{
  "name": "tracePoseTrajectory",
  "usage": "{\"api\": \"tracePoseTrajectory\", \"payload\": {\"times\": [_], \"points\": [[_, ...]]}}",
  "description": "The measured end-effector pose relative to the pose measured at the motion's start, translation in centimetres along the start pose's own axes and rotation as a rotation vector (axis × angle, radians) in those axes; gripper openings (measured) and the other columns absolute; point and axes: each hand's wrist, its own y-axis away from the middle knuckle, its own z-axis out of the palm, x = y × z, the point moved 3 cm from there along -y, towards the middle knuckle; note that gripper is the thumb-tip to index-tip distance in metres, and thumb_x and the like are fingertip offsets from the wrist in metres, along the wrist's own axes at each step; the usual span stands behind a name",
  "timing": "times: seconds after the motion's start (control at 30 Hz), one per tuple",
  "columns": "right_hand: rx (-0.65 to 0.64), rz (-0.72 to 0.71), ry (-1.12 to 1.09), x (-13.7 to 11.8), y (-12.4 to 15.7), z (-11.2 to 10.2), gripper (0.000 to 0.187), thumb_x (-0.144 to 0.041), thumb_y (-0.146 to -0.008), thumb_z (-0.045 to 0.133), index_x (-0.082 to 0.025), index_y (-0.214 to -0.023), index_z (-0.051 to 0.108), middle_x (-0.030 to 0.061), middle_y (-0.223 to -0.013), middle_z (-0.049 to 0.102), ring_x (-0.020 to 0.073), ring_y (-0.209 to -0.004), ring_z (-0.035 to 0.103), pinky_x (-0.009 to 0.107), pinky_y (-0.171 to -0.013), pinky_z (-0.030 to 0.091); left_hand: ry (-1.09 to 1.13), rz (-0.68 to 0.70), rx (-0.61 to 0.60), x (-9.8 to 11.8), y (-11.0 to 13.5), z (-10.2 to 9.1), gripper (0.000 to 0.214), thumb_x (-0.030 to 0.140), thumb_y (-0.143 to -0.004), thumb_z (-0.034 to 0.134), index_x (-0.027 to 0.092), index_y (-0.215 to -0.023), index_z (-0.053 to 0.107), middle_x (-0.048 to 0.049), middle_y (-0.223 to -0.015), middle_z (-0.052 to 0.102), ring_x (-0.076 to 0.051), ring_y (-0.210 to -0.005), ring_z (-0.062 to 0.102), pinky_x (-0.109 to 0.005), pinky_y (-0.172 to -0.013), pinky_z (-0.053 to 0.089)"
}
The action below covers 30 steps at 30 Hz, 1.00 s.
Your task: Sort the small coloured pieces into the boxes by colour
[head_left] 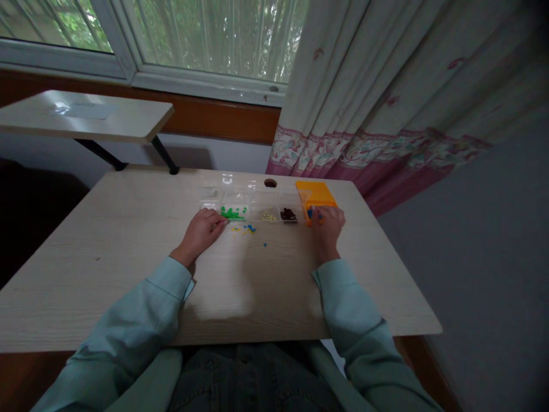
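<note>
My left hand rests at the front left of a clear compartment box, its fingers pinched together by the green pieces. Whatever lies between those fingertips is too small to make out. Cream pieces and dark brown pieces fill other compartments. My right hand is over the near part of an open orange box, fingers curled in at small blue pieces. The hand partly hides them, and I cannot make out what it holds.
Loose blue and yellow pieces lie on the wooden table before the clear box, with a single blue piece nearer me. A raised shelf stands at back left. A round hole and a curtain are behind.
</note>
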Motion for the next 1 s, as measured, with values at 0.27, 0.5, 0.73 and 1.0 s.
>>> {"api": "tracePoseTrajectory", "payload": {"times": [0.27,0.5,0.73,1.0], "points": [[-0.105,-0.165,-0.076,-3.8,1.1,0.4,0.028,-0.037,-0.092,0.050,-0.021,-0.087,0.073,0.0078,-0.092,0.070,0.0230,-0.095,0.057,0.040,-0.091,0.039,-0.026,0.096,-0.057,1.0,0.1,1.0,0.025,0.032,-0.095,0.051,0.021,-0.104,0.072,-0.0081,-0.088,0.061,-0.022,-0.088,0.054,-0.035,-0.078,0.044],[-0.100,-0.206,-0.089,-4.2,1.3,0.6,0.028,-0.037,-0.093,0.051,-0.021,-0.086,0.073,0.0076,-0.092,0.070,0.0226,-0.095,0.059,0.040,-0.093,0.041,-0.080,0.107,-0.109,1.4,0.0,2.0,0.024,0.029,-0.094,0.052,0.023,-0.104,0.073,-0.0094,-0.090,0.061,-0.024,-0.090,0.054,-0.036,-0.078,0.044],[-0.089,-0.224,-0.106,-4.4,1.3,0.5,0.027,-0.036,-0.093,0.053,-0.020,-0.086,0.074,0.0076,-0.090,0.071,0.0221,-0.093,0.059,0.040,-0.092,0.042,-0.081,0.104,-0.108,1.2,0.0,2.0,0.027,0.030,-0.096,0.049,0.021,-0.103,0.074,-0.0091,-0.087,0.060,-0.023,-0.087,0.054,-0.037,-0.078,0.044],[-0.058,-0.280,-0.132,-4.4,1.3,0.6,0.026,-0.035,-0.093,0.054,-0.020,-0.086,0.074,0.0067,-0.087,0.071,0.0218,-0.089,0.059,0.039,-0.089,0.043,-0.080,0.135,-0.120,1.3,0.0,2.0,0.024,0.027,-0.094,0.053,0.020,-0.102,0.074,-0.0091,-0.089,0.062,-0.022,-0.087,0.054,-0.035,-0.076,0.042]]}}
